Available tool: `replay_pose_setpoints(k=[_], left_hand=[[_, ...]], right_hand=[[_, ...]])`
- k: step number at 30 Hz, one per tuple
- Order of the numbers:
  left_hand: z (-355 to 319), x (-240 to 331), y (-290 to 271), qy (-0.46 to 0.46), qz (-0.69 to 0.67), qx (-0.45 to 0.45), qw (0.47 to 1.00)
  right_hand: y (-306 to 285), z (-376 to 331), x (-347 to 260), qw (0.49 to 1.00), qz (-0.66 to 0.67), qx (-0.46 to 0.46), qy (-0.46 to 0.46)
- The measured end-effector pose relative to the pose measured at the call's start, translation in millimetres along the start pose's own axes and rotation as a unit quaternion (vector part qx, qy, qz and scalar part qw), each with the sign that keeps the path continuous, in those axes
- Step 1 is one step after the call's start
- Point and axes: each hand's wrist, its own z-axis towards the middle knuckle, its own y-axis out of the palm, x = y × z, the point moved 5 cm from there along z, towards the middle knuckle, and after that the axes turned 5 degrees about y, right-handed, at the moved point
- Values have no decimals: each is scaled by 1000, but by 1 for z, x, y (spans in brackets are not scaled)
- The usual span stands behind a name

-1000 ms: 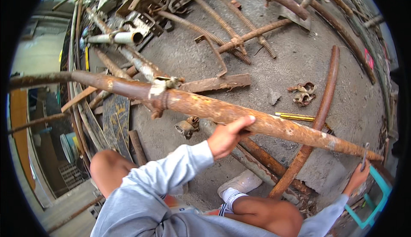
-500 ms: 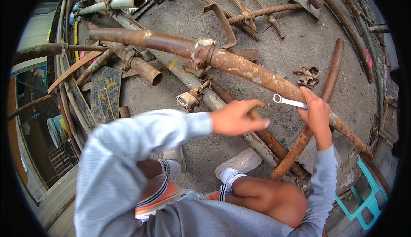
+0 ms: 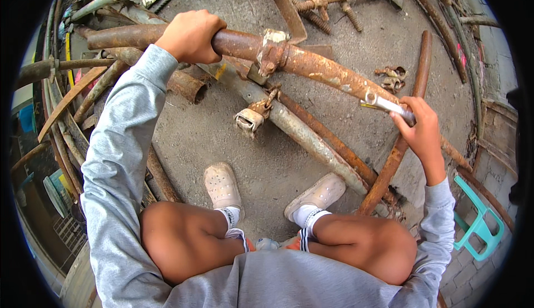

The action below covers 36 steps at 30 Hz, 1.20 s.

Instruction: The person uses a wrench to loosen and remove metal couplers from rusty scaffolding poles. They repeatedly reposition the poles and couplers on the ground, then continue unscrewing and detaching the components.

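A long rusty pipe (image 3: pixel 334 75) slants from upper left to lower right, with a rusty clamp (image 3: pixel 272 53) fixed around its middle. My left hand (image 3: pixel 192 34) is wrapped over the pipe, left of the clamp. At the pipe's right part my right hand (image 3: pixel 421 127) is closed on a silver wrench (image 3: pixel 384 103), whose ring end is blurred and points left along the pipe. Whether that hand also grips the pipe is hard to see. Below lies a grey, paint-flecked pipe (image 3: pixel 311 144) with a loose clamp (image 3: pixel 250 120) against it.
Another rusty pipe (image 3: pixel 418 80) crosses under on the right, near small rusty clamps (image 3: pixel 392 77). Threaded rods (image 3: pixel 322 2) and a bent metal strip (image 3: pixel 286 16) lie beyond. Piled pipes (image 3: pixel 105 85) fill the left. A turquoise plastic stool (image 3: pixel 479 224) is at lower right.
My left hand has swung up and left from above the ground and taken hold of the pipe. My right hand still has the wrench, which has tilted slightly. The view has shifted.
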Motion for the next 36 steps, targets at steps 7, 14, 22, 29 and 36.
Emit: replay_pose_setpoints(k=[7,14,22,29,36], left_hand=[[3,-7,-3,1,-12,-11,1000],[-6,-7,0,23,-13,33,999],[-1,-5,-1,24,-20,-1,1000],[2,-4,2,10,-29,-14,999],[0,-4,0,1,-30,-11,999]], right_hand=[[8,18,-159,965,151,41,-208],[27,8,-172,964,230,21,-134],[35,-10,-192,984,127,28,-125],[69,-16,-214,955,267,119,49],[94,-43,-264,911,243,231,240]])
